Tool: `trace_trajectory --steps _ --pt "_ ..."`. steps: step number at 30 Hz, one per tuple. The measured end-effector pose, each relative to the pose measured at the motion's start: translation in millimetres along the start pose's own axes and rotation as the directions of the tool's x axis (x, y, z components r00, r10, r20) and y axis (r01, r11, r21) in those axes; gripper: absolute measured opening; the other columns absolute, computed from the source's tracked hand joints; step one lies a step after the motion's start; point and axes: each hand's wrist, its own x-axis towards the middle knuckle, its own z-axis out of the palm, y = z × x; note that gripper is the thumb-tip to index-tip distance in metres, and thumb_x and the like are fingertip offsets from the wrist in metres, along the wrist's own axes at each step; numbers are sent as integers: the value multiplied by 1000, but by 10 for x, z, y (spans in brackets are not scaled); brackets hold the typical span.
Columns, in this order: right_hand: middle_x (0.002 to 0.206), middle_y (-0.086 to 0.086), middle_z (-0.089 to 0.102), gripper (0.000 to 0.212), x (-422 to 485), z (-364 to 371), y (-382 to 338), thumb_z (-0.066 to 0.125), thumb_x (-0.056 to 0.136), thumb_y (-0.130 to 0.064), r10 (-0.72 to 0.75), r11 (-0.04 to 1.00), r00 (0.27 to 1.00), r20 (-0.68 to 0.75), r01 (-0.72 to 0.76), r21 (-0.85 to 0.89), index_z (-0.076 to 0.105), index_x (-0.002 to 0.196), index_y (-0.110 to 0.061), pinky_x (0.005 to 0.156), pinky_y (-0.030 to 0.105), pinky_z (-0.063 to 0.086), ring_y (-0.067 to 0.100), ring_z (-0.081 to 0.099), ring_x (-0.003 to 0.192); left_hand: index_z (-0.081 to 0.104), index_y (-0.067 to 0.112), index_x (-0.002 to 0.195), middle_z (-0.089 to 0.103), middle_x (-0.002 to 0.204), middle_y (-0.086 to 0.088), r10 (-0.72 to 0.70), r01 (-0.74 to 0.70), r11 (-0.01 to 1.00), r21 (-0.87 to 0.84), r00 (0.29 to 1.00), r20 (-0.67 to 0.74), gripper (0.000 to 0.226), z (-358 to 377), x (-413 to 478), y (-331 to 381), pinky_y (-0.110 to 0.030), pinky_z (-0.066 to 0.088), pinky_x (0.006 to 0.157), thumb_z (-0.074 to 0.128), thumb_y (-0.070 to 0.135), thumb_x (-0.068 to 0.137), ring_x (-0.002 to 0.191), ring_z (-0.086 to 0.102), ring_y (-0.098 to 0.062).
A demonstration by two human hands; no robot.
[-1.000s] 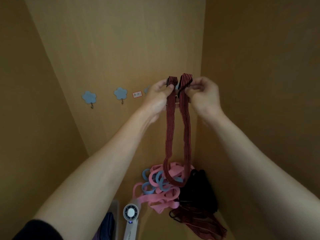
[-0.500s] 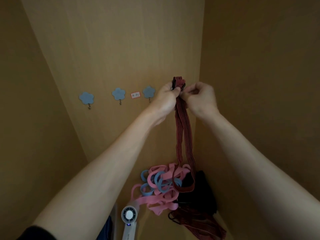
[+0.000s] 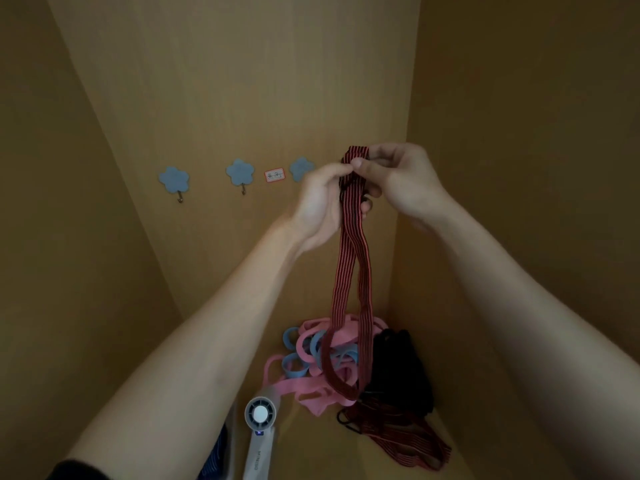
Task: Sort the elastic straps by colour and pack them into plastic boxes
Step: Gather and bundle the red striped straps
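The hanging strap (image 3: 349, 271) is showing thin red and black stripes running lengthwise, and the striped straps (image 3: 408, 441) lower right are repeating that pattern. The pink straps (image 3: 311, 391), the light blue loops (image 3: 294, 367) and the black heap (image 3: 398, 368) are showing plain colour. The flower hooks (image 3: 174, 179) are showing pale blue on yellow-brown wood-grain panelling (image 3: 242, 81); the label (image 3: 275, 175) is showing white, edged red.

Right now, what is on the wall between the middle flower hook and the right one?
A small red-bordered label sits between the middle hook and the right hook, in the head view.

Left hand (image 3: 318, 199), right hand (image 3: 408, 181), close together, aloft.
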Motion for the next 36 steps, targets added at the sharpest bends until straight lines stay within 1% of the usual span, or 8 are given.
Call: trace_trajectory --steps 5,10,13,20,24,29,33,36 --pt "87 12 75 8 92 -8 -161 63 98 -9 -18 999 996 -83 21 27 69 98 -3 60 34 60 23 75 73 61 8 124 64 93 -10 -68 74 992 -99 996 61 50 -220 -327 -414 -29 51 66 39 15 79 83 57 -24" --pt "90 14 74 12 172 -101 -468 62 98 -9 -95 995 988 -118 98 19 67 99 2 59 30 59 23 76 76 62 9 124 73 114 -5 -290 296 903 312 955 -68 40 -371 -602 -1212 -37 49 101 58 3 84 111 66 -20" --pt "91 14 74 14 216 -113 -598 62 98 -9 -138 990 979 -147 141 14 67 102 3 59 29 58 22 76 76 68 5 114 73 104 -3 -297 353 838 416 935 -196 28 -381 -685 -1633 -32 52 98 59 -5 89 102 67 -17" --pt "90 15 74 20 375 -201 -668 61 99 -9 -192 978 971 -140 177 -113 64 106 9 64 37 62 20 76 74 65 -5 106 72 102 -27 -395 478 849 225 858 -329 17 -277 -1033 -2158 -57 54 88 67 -1 90 88 70 -33" --pt "100 26 72 27 566 -303 -447 62 98 -12 -126 982 969 -214 91 -164 63 108 13 75 47 62 27 75 80 69 7 103 75 95 -12 -398 441 870 220 892 -213 27 -164 -1195 -2224 -44 58 85 74 -7 81 88 70 -24" --pt "84 7 70 13 660 -423 -107 59 100 -11 -18 986 961 -276 -29 -164 66 102 0 55 23 55 4 70 61 62 2 118 72 95 -12 -430 419 869 264 903 -20 30 -209 -1423 -2071 -35 57 84 60 -13 92 89 70 -23" --pt "80 -1 66 10 570 -412 50 58 101 -10 53 990 961 -271 -85 -109 64 105 -4 49 17 50 -3 65 53 63 6 129 69 111 -22 -554 503 822 266 814 174 39 -484 -1483 -1933 -39 54 95 55 -9 94 106 67 -33" --pt "86 5 68 15 440 -304 35 58 101 -11 41 996 974 -224 -56 -62 65 107 1 51 17 51 0 68 59 58 11 139 62 135 -21 -666 619 704 348 746 21 65 -755 -1364 -1915 -52 43 111 71 9 75 126 59 -38"
